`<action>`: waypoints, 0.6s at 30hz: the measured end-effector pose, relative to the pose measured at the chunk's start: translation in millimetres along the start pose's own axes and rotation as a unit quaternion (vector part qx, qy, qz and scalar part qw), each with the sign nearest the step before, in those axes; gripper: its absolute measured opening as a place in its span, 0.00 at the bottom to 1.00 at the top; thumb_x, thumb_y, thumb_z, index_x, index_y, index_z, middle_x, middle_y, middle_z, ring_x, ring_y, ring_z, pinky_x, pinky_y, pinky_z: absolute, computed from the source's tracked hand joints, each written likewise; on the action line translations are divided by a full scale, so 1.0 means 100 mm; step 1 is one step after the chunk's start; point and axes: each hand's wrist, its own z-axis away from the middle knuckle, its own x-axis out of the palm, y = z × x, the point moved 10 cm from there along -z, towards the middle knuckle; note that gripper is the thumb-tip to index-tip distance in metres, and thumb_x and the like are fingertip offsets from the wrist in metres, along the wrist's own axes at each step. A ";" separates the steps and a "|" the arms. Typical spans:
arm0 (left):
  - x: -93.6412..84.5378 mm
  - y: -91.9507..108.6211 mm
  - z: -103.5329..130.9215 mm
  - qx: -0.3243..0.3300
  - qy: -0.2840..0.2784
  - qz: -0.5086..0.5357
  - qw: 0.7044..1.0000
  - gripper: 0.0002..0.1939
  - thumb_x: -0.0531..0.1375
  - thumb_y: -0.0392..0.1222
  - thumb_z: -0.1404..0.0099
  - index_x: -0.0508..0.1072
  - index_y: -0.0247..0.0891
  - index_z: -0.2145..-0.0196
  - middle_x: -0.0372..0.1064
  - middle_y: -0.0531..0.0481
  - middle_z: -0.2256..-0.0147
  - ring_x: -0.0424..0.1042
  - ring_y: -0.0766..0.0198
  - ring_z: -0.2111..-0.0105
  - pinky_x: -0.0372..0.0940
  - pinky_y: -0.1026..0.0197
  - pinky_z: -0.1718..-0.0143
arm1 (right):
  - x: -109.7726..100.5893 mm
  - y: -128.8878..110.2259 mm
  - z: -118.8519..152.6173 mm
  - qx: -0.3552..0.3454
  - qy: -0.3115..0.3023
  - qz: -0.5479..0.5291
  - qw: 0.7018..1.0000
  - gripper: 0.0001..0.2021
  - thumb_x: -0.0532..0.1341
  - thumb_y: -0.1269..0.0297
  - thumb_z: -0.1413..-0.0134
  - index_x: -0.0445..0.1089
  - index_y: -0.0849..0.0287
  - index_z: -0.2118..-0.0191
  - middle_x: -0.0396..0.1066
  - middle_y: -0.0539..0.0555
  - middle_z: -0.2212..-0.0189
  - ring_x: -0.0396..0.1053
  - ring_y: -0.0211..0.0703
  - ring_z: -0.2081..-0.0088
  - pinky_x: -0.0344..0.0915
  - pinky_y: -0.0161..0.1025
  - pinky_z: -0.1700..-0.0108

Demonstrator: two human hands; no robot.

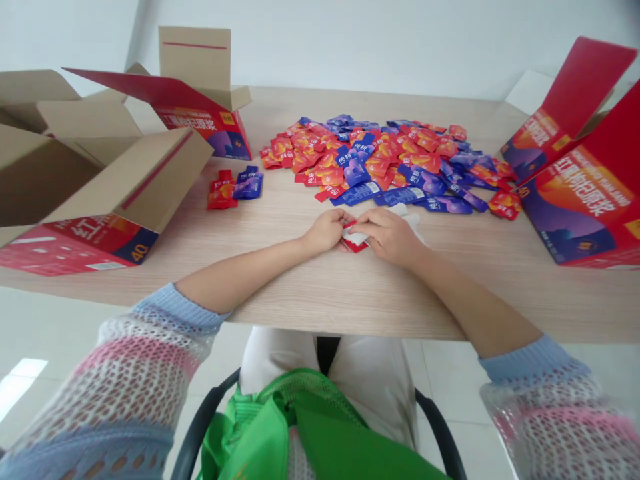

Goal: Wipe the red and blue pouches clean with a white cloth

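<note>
Near the middle of the table, my left hand (327, 230) is closed on a small red sachet (356, 245), most of it hidden by fingers. My right hand (393, 237) pinches a white tissue (414, 223) and presses part of it against the sachet. The tissue's loose end spreads out behind the right hand's knuckles. Just beyond both hands lies a wide heap of red and purple-blue sachets (355, 167). To the left of the heap, a red sachet (223, 190) and a blue sachet (249, 183) lie side by side.
Two opened red cartons, a near one (115, 233) and a far one (215, 127), stand on the left with flaps up. More red cartons (585, 200) stand at the right. The wooden table's front edge (350, 327) runs above my lap. A white wall rises behind.
</note>
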 end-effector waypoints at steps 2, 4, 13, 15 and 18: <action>0.04 -0.03 0.01 -0.041 -0.042 0.024 0.998 0.17 0.46 0.24 0.35 0.70 0.30 0.54 0.73 0.49 0.75 0.75 0.64 0.79 0.72 0.63 0.76 | 0.00 0.14 0.01 0.015 -0.016 0.033 0.999 0.19 0.52 0.75 0.42 0.75 0.56 0.51 0.69 0.59 0.57 0.63 0.51 0.55 0.61 0.48 0.52; 0.08 -0.03 0.03 -0.070 -0.085 0.042 0.993 0.17 0.46 0.23 0.34 0.69 0.28 0.53 0.75 0.46 0.74 0.76 0.63 0.78 0.72 0.64 0.74 | -0.01 0.32 0.05 0.043 -0.034 0.084 0.995 0.18 0.52 0.75 0.41 0.75 0.59 0.51 0.69 0.60 0.58 0.62 0.52 0.57 0.60 0.48 0.55; 0.08 -0.02 0.02 -0.064 -0.067 -0.024 0.995 0.18 0.43 0.29 0.27 0.64 0.31 0.46 0.74 0.48 0.77 0.76 0.64 0.80 0.71 0.66 0.76 | -0.10 0.69 0.22 0.139 -0.061 0.215 0.965 0.15 0.52 0.75 0.40 0.76 0.60 0.58 0.68 0.63 0.62 0.60 0.54 0.58 0.53 0.46 0.65; 0.08 -0.01 0.01 -0.053 -0.062 -0.043 0.996 0.18 0.42 0.29 0.27 0.64 0.32 0.46 0.74 0.49 0.78 0.75 0.66 0.81 0.69 0.69 0.77 | -0.16 0.73 0.24 0.161 -0.055 0.231 0.958 0.15 0.52 0.76 0.40 0.77 0.61 0.60 0.69 0.63 0.63 0.60 0.54 0.58 0.53 0.45 0.65; 0.08 0.01 0.01 -0.038 -0.061 -0.056 0.996 0.18 0.42 0.30 0.27 0.65 0.31 0.47 0.74 0.48 0.78 0.74 0.66 0.81 0.69 0.69 0.78 | -0.21 0.74 0.26 0.179 -0.058 0.240 0.952 0.15 0.52 0.76 0.40 0.76 0.61 0.59 0.69 0.64 0.61 0.60 0.55 0.55 0.53 0.46 0.64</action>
